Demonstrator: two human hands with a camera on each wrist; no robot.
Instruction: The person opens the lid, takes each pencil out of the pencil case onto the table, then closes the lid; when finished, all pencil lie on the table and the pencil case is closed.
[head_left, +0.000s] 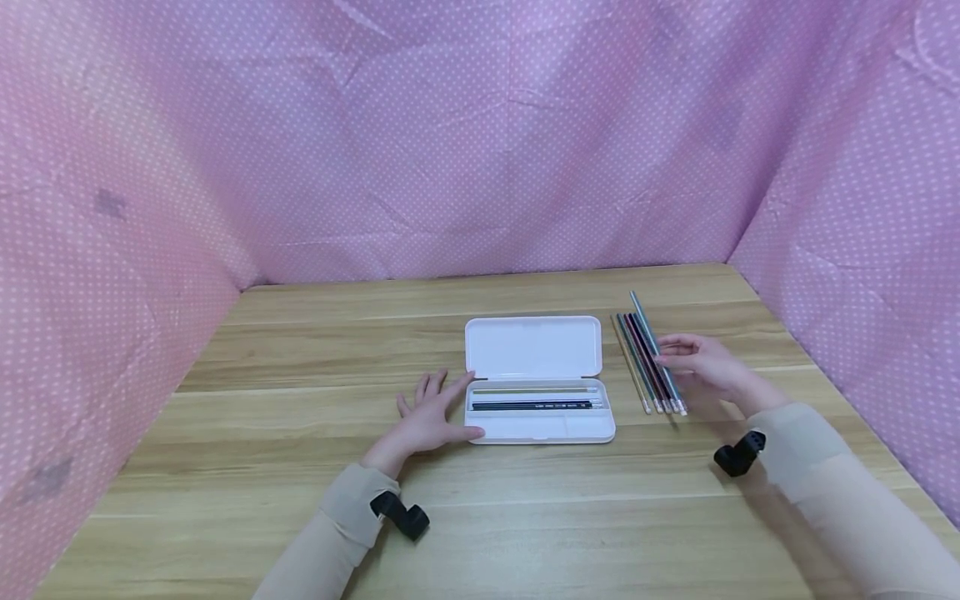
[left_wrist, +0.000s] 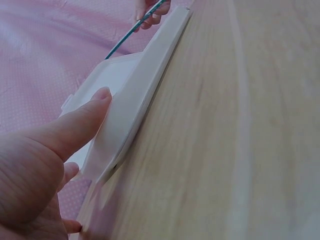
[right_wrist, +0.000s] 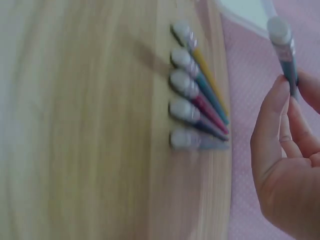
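A white pencil case (head_left: 555,429) lies on the table with its lid (head_left: 534,348) folded back. Dark pencils (head_left: 532,406) and a yellowish pencil (head_left: 536,390) lie inside. At the case's left end my left hand (head_left: 427,421) has its fingers spread, the thumb resting on the rim. My right hand (head_left: 701,364) pinches a teal pencil (right_wrist: 288,67) between thumb and fingers, raised off the table with its white eraser end towards me. Beneath and beside it, several pencils (right_wrist: 202,102) lie in a fanned row, eraser ends nearest me.
The wooden table (head_left: 300,467) reaches back to a pink dotted cloth (head_left: 450,167) that hangs behind and on both sides. The row of pencils lies just right of the case. A black wrist camera (head_left: 401,515) sits on the left sleeve, another (head_left: 740,454) on the right.
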